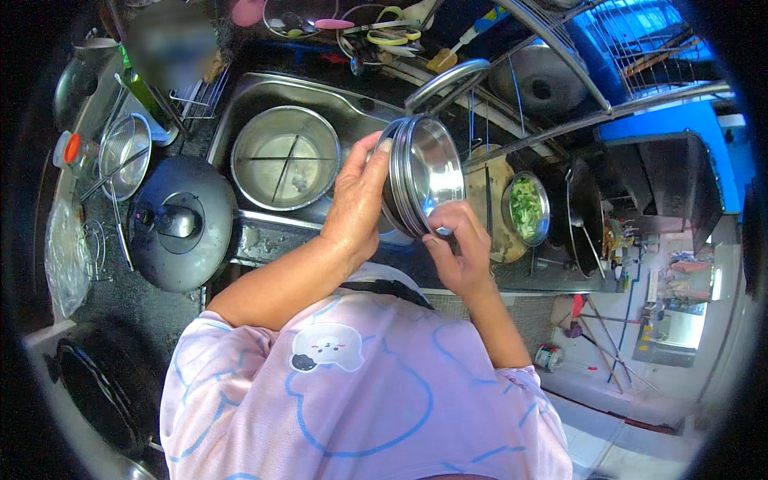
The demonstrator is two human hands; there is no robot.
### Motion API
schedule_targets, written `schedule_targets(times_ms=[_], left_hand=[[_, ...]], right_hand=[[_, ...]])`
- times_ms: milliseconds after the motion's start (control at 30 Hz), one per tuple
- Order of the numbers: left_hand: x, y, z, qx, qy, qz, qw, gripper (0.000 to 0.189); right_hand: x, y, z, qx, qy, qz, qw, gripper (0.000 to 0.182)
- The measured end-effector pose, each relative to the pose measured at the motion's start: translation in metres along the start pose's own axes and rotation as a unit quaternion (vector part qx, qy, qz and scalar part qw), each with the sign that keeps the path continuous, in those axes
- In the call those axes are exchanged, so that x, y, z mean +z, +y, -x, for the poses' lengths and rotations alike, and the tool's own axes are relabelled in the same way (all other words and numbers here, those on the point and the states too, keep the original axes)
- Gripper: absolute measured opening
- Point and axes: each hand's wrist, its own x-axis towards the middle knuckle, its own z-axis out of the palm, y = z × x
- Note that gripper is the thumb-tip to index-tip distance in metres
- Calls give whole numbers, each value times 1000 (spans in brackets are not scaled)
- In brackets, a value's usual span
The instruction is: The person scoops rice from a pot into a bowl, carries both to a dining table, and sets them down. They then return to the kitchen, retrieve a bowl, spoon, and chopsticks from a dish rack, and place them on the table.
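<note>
A nested stack of stainless steel bowls (433, 159) is held up tilted in front of me, its shiny inside facing right. Gripping the stack from the left is my left hand (359, 195), its thumb over the rims. My right hand (459, 243) pinches the near rim on the right side with thumb and fingers. Behind them lies a stainless steel sink (240, 99). In it stands a large metal pot (285, 195) with dark chopsticks crossed over its mouth. How many bowls are in the stack is hard to tell.
Left on the counter are a large dark lid (180, 264) and a wire strainer (124, 159). A cutting board (501, 240), a bowl of chopped greens (527, 207) and a wok (583, 219) stand to the right. A metal rack rail (552, 139) crosses above. Scissors (393, 37) lie at the back.
</note>
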Motion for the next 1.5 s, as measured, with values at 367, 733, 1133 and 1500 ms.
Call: schedule_targets(times_ms=[367,733,1133,1500], left_hand=[[-1,10,16,21,58,-53,997,30],[-2,6,27,65,102,-67,990,33],[6,-1,26,50,119,-94,987,31],[16,-4,27,30,132,-108,985,30]], right_hand=[[8,2,-9,-147,39,49,987,15],[13,14,-3,-134,48,-6,990,17],[10,41,8,-90,37,-83,992,12],[2,39,11,-116,34,-61,991,13]])
